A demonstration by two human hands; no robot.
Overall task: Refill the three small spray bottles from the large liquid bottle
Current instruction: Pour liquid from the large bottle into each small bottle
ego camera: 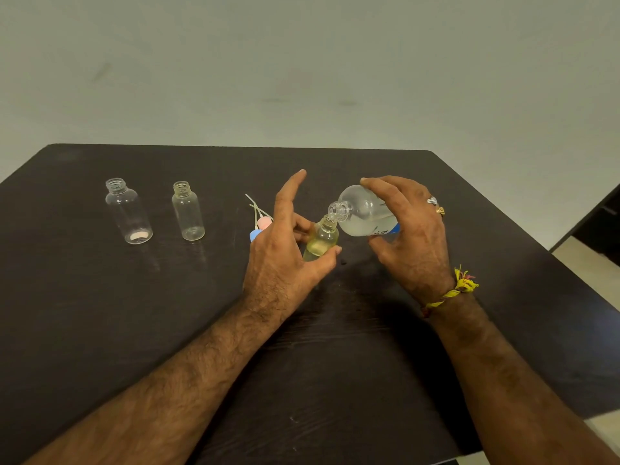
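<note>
Two sets of fingers are busy: our left hand [285, 253] pinches the yellowish small bottle [321, 239] upright between thumb and fingers, while our right hand [411, 236] clasps the large bottle [364, 211], tipped so its mouth meets the small neck. Two empty bottles [129, 211] [188, 211] stand well left on the table [335, 364]; what seem to be spray tops [260, 226] lie behind our left hand.
</note>
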